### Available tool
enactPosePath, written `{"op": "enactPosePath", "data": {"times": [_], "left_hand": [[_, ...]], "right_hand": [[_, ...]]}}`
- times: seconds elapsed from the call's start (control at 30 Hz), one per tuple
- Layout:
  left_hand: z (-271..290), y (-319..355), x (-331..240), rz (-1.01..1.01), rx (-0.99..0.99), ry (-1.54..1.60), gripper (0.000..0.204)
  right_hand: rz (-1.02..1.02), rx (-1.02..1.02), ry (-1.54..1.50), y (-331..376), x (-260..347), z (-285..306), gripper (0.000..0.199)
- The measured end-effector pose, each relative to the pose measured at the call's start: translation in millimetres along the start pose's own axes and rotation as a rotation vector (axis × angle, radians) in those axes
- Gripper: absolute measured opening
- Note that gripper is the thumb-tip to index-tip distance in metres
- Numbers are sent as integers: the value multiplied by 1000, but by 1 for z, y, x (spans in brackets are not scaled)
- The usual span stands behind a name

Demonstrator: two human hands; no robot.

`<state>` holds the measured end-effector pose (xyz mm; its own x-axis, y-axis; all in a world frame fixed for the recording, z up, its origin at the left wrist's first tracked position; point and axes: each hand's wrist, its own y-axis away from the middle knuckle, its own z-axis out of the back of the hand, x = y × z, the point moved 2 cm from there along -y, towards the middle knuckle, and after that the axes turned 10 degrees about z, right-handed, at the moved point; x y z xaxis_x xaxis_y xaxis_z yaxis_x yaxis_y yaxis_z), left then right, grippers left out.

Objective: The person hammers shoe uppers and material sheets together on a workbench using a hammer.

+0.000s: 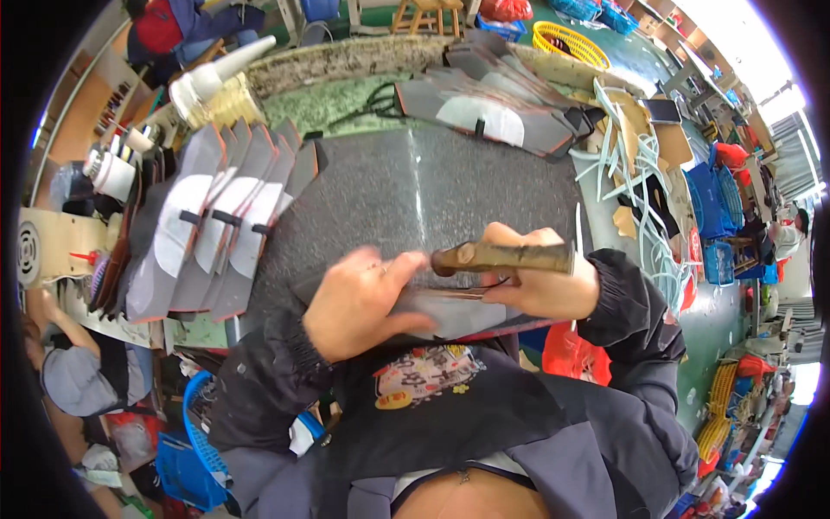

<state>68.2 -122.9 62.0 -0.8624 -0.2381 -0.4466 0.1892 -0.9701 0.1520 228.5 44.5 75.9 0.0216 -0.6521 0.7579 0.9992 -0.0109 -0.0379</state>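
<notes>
At the near edge of the dark work surface lies a flat grey cut piece (454, 316) with a layered, brownish upper edge. My left hand (354, 298) is over its left end, slightly blurred, thumb and forefinger spread apart. My right hand (540, 281) is closed round a worn, brownish hammer-like tool (510, 257), which lies crosswise above the grey piece. The fingertips of that hand reach the piece's upper edge. Part of the piece is hidden under both hands.
Overlapping grey pieces with white patches and black tabs (212, 221) lie left; another stack (484, 108) lies far right. Pale strips (635, 173) hang over the right edge. A white bottle (203, 86) stands far left. A person (82, 372) sits left, near a blue basket (194, 432).
</notes>
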Motion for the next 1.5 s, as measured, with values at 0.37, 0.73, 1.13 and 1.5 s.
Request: {"op": "enactPosePath", "data": {"times": [0.37, 0.73, 1.13, 1.5], "left_hand": [[-58, 30, 46, 165, -43, -124, 49], [-98, -75, 11, 194, 62, 598, 17], [-105, -59, -2, -291, -232, -25, 21], [-109, -18, -16, -62, -273, -57, 32]], "right_hand": [[-67, -44, -167, 49, -18, -64, 23], [86, 146, -135, 51, -33, -71, 49], [-105, 221, 281, 32, -50, -22, 32], [27, -208, 134, 34, -65, -27, 18]]}}
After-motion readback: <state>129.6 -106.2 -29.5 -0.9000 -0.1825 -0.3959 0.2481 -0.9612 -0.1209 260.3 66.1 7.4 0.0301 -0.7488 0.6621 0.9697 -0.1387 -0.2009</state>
